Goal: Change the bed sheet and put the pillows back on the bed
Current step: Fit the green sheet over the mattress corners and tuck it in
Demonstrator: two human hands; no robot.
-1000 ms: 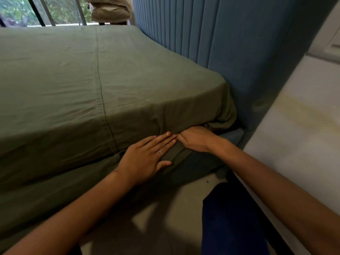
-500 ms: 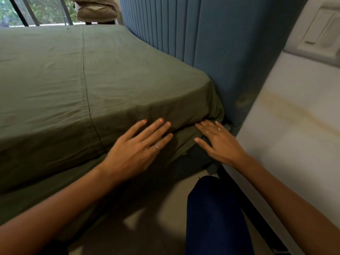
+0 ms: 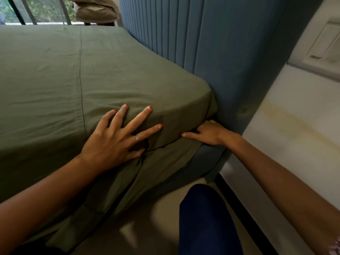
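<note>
My left hand [image 3: 114, 142] lies flat on the side of the mattress near its corner, fingers straight and spread wide apart, pressing the green bed sheet [image 3: 88, 78] against the edge; a small ring sits on one finger. The sheet covers the whole top of the bed, smooth with a few light creases and a stitched seam running across it, and its loose lower edge hangs in folds below my palm, down toward the floor [image 3: 147, 230]. My right hand [image 3: 206, 132] reaches in at the very corner, where the mattress meets the blue padded headboard [image 3: 211, 43]. Its thumb lies stretched along the sheet's fold, while the other fingers disappear under the mattress corner, so I cannot tell whether they pinch the cloth or lie straight. The two hands are near each other but not touching. My knee, in dark blue cloth [image 3: 206, 221], shows low in the view beside the pale wall [image 3: 294, 144].
</note>
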